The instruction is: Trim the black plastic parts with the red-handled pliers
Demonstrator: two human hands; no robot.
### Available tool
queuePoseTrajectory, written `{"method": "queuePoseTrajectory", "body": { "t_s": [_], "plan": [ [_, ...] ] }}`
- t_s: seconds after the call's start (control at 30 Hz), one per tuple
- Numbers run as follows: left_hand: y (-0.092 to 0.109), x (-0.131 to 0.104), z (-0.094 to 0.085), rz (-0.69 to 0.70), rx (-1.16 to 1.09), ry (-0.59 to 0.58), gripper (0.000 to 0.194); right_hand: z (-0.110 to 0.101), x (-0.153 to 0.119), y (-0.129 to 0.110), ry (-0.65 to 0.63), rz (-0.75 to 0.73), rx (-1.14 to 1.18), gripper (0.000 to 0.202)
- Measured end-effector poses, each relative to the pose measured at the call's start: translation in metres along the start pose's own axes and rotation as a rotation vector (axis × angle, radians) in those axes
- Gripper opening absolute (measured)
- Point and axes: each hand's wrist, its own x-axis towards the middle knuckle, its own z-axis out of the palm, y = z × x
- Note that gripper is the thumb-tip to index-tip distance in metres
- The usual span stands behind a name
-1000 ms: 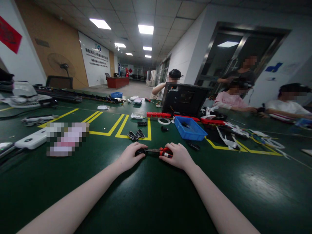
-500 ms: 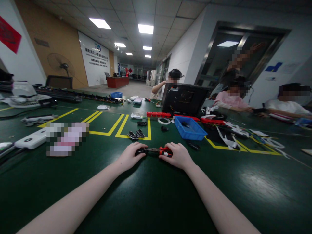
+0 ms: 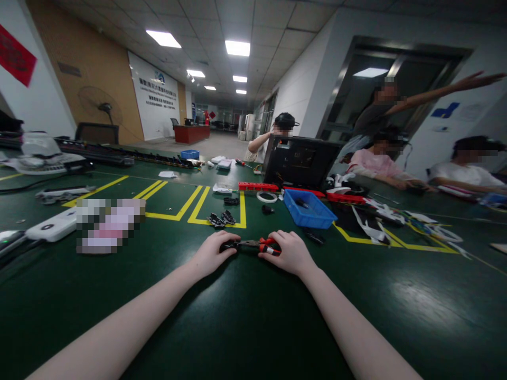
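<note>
My right hand [image 3: 291,252] is closed round the handles of red and black pliers [image 3: 268,247], whose jaws point left. Between the fingers and thumb of my left hand [image 3: 213,254] is a small black part [image 3: 227,245], mostly hidden by the fingers. The tips of the pliers reach this part; whether they grip it is too small to tell. Both hands are low over the green table [image 3: 253,316]. Just beyond them, several black pieces [image 3: 222,218] lie by a yellow tape line.
A blue tray [image 3: 310,209] with a dark item in it stands beyond my right hand. Behind it are a black case [image 3: 299,161] and red strips [image 3: 258,186]. A white power strip [image 3: 51,226] lies at left. Several people are across the table.
My hands and the pliers look unchanged. At the back right, a standing person's raised arm has swung out to the right, and a seated person's hands have shifted slightly.
</note>
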Motion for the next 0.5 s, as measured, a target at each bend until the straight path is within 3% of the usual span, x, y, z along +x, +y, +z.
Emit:
{"method": "queuePoseTrajectory", "body": {
  "t_s": [0.17,0.5],
  "plan": [
    [0.002,-0.001,-0.001,0.0,0.001,-0.011,0.032,0.0,0.0,0.001,-0.026,0.005,0.027,0.045],
    [0.01,-0.002,-0.002,-0.001,0.113,-0.048,0.034,0.005,-0.001,0.006,0.048,0.008,0.105,0.047]
  ]
}}
